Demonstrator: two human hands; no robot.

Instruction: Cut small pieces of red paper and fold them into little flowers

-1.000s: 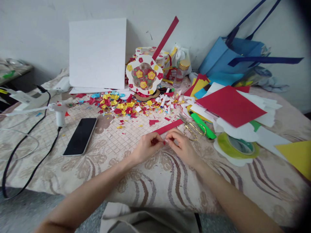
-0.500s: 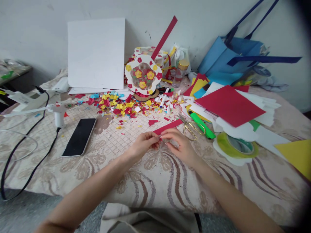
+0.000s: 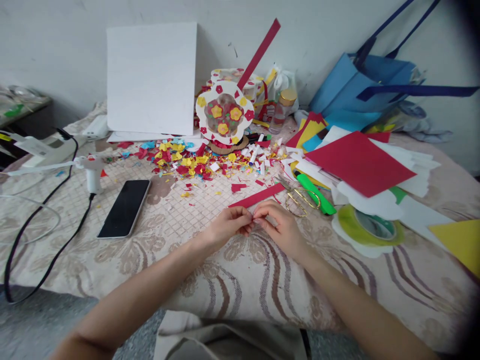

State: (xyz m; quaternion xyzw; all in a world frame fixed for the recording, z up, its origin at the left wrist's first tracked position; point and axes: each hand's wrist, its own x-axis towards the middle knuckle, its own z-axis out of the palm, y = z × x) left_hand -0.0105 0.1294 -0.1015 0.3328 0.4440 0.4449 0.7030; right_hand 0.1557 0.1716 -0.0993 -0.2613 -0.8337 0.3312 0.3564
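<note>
My left hand is closed in a pinch, its fingertips meeting those of my right hand over the near part of the table. Whatever is between the fingertips is too small or too covered to name. My right hand is also pinched closed, thumb against forefinger. Just beyond both hands a red paper strip lies flat on the cloth. Gold-handled scissors rest to the right of the strip, beside a green utility knife.
Paper scraps spread before a flower-decorated paper lantern. To the left are a phone, a white glue gun and cables. To the right lie a tape roll, red paper and a blue bag.
My right thumb and fingers have closed together against the left fingertips. The view has shifted slightly, and more of the red strip's left end now shows.
</note>
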